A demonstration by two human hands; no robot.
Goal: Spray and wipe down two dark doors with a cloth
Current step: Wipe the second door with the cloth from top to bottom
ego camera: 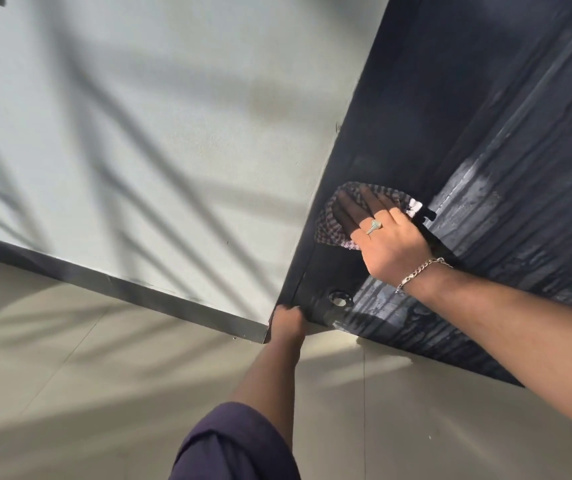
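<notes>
Pale wall (pixel 139 133) beside me, streaked with slanting shadows; dark skirting (pixel 121 285) below, sunlit beige tiled floor (pixel 87 375) underfoot.

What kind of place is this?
Likely a doorway of a house or flat: a dark door set in a pale plastered wall, dark skirting and a tiled floor.
</notes>
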